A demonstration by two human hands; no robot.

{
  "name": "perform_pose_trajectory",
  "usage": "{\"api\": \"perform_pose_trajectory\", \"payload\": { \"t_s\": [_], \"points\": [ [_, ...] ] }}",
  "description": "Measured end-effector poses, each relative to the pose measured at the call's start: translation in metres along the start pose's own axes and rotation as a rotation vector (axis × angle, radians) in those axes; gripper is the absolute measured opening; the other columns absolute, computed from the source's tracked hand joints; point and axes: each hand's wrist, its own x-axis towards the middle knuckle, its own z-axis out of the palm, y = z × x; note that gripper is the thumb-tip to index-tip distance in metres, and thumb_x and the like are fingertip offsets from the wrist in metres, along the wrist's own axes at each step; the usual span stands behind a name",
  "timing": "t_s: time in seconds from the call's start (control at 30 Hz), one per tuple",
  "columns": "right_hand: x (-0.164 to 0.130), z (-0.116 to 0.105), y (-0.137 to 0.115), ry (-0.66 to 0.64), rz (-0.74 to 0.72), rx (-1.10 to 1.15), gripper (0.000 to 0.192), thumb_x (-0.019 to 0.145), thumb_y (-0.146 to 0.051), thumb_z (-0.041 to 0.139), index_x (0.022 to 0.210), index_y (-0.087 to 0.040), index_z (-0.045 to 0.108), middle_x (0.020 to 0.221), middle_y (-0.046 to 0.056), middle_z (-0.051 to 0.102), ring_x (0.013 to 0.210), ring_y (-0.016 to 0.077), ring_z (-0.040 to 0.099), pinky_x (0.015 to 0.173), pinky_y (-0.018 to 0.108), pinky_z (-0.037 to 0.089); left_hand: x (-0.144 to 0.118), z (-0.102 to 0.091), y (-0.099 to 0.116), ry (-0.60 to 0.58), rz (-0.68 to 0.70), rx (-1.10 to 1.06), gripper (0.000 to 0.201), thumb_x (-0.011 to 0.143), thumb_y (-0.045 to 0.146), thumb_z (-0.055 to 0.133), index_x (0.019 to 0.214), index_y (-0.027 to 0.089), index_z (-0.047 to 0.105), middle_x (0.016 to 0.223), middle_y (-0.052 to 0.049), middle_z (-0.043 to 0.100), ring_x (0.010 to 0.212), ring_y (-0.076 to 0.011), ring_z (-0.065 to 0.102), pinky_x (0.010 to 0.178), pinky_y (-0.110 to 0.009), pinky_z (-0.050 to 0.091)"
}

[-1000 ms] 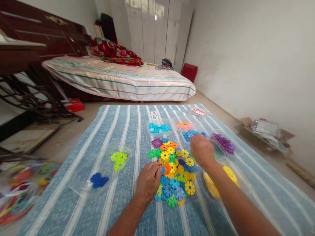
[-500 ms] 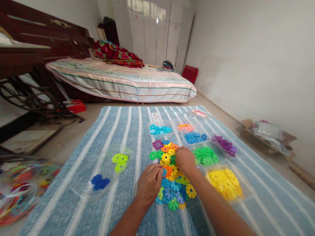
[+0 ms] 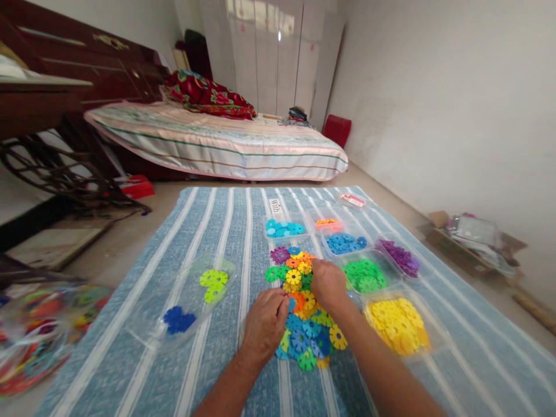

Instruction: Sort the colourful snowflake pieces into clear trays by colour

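Observation:
A mixed pile of plastic snowflake discs [image 3: 299,339] in several colours lies on the striped cloth [image 3: 165,231]. My left hand [image 3: 266,318] rests at the pile's left edge, fingers curled; what they may hold is hidden. Over the pile's right side is my right hand [image 3: 329,282], also with bent, closed fingers whose tips are out of sight. Close beside it stands a clear tub of green discs [image 3: 365,275], and nearer to me a tub of yellow discs [image 3: 397,324]. A purple disc [image 3: 280,255] sits at the pile's far end.
Tubs of light blue [image 3: 284,229], orange [image 3: 326,223], blue [image 3: 344,243] and purple discs [image 3: 398,258] stand beyond the pile. On the left, a clear container holds lime [image 3: 214,284] and dark blue discs [image 3: 179,319]. A cardboard box [image 3: 473,249] is on the floor at right.
The view has shifted very slightly. Both hands stay at nearly the same places on the pile, and no disc has clearly moved.

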Motion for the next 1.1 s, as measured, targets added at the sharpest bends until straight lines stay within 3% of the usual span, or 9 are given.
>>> {"api": "perform_pose_trajectory", "payload": {
  "t_s": [0.13,0.43,0.67,0.8,0.93,1.0,1.1],
  "points": [
    [-0.003,-0.001,0.006,0.004,0.010,-0.006,0.030,0.085,-0.007,0.042,0.108,-0.015,0.058,0.099,0.011,0.067,0.092,0.0198,0.062,0.073,0.027,0.043,-0.001,0.001,-0.001,0.000,-0.004,0.000,0.023,0.088,0.026,0.043,0.082,0.020,0.064,0.090,-0.006,0.068,0.089,-0.0189,0.062,0.082,-0.035,0.053],
    [-0.001,0.011,0.004,-0.035,-0.021,-0.042,0.024,0.082,-0.004,0.045,0.093,-0.008,0.066,0.093,0.016,0.066,0.091,0.0241,0.062,0.069,0.028,0.045,-0.001,0.000,0.000,-0.001,-0.001,-0.003,0.023,0.088,0.026,0.043,0.080,0.020,0.063,0.090,-0.006,0.068,0.089,-0.0188,0.062,0.082,-0.035,0.052],
    [-0.007,-0.002,0.002,0.012,-0.044,-0.041,0.025,0.085,-0.009,0.042,0.092,-0.012,0.066,0.090,0.013,0.067,0.087,0.0229,0.064,0.068,0.028,0.045,-0.001,-0.001,0.000,-0.012,0.001,-0.003,0.023,0.088,0.026,0.043,0.079,0.020,0.063,0.089,-0.006,0.068,0.089,-0.0189,0.062,0.081,-0.034,0.052],
    [0.007,-0.022,0.012,0.059,-0.015,-0.051,0.028,0.089,-0.014,0.038,0.090,-0.016,0.065,0.090,0.010,0.068,0.082,0.0205,0.064,0.064,0.027,0.044,-0.001,-0.001,-0.001,-0.013,0.006,0.006,0.023,0.088,0.027,0.043,0.079,0.020,0.063,0.091,-0.007,0.068,0.089,-0.0190,0.061,0.082,-0.034,0.052],
    [0.029,-0.042,0.029,0.147,0.077,-0.089,0.030,0.089,-0.012,0.034,0.098,-0.009,0.063,0.096,0.018,0.064,0.093,0.0253,0.061,0.074,0.033,0.044,-0.001,0.000,-0.001,-0.014,0.011,0.021,0.024,0.089,0.025,0.042,0.079,0.019,0.063,0.089,-0.007,0.068,0.089,-0.0191,0.061,0.082,-0.035,0.052],
    [0.037,-0.043,0.031,0.169,0.089,-0.097,0.030,0.089,-0.012,0.035,0.102,-0.006,0.061,0.100,0.020,0.063,0.097,0.0273,0.060,0.077,0.036,0.043,-0.002,0.001,-0.001,-0.013,0.010,0.027,0.024,0.089,0.025,0.041,0.079,0.018,0.062,0.089,-0.007,0.068,0.088,-0.0187,0.061,0.081,-0.034,0.052],
    [0.045,-0.033,0.018,0.132,-0.012,-0.081,0.026,0.090,-0.019,0.041,0.098,-0.010,0.063,0.099,0.016,0.064,0.095,0.0254,0.060,0.078,0.035,0.044,-0.003,0.002,-0.001,-0.010,0.011,0.035,0.024,0.090,0.024,0.041,0.080,0.018,0.062,0.089,-0.007,0.068,0.088,-0.0184,0.062,0.081,-0.034,0.052]
  ]
}}
